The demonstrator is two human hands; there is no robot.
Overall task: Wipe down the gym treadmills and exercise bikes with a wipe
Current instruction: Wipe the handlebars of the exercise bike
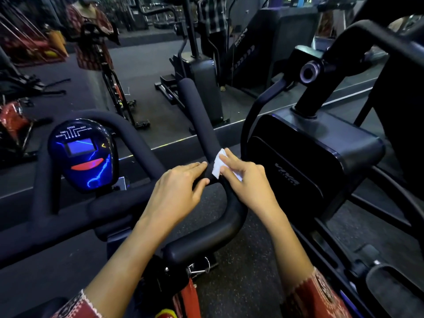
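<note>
Patterned sleeves (316, 294) framing view. Left hand (176, 191) gripping handlebar (197, 115), steadying it. Right hand (246, 180) holding wipe (217, 166), pressing it against handlebar junction. Bike-wiping step underway; next probably calling for strokes up grip.

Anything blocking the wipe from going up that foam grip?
Nothing visible. The right hand holds the wipe at the base of the foam grip; above it the grip is bare. The left hand holds the handlebar alongside.

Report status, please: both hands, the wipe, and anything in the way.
Left hand holds handlebar beside the junction. Right hand presses white wipe on handlebar, at the grip's base. Nothing blocking seen.
</note>
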